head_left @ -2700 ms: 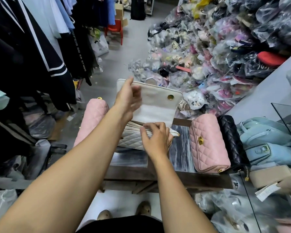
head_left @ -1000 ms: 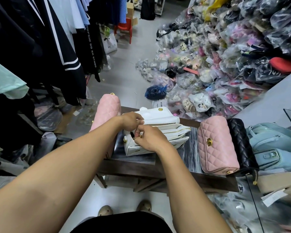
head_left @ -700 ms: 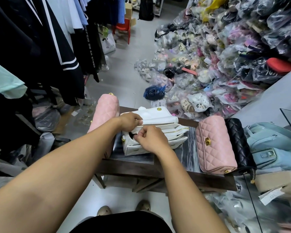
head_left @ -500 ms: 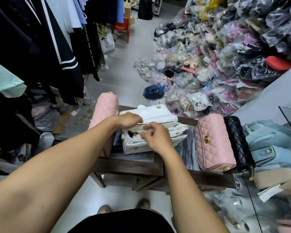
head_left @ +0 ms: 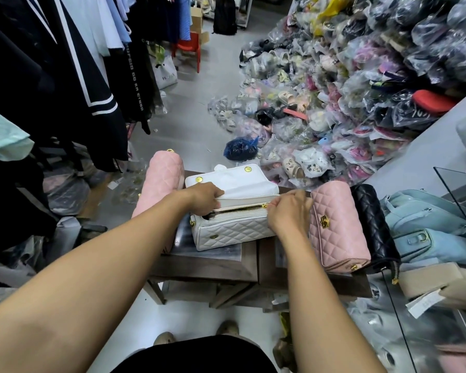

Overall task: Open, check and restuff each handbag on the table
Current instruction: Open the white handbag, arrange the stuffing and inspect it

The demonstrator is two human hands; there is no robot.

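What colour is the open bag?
The bag is white with diamond quilting; head view.

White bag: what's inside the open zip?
The flap is folded back and the zip gapes, but the white bag shows only a narrow dark slit; no stuffing can be made out. The left hand and right hand cover its ends.

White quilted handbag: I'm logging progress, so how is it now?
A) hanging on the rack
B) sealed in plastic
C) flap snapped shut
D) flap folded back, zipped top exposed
D: the white quilted handbag has its flap folded back, with the left hand and right hand holding it at the exposed zip.
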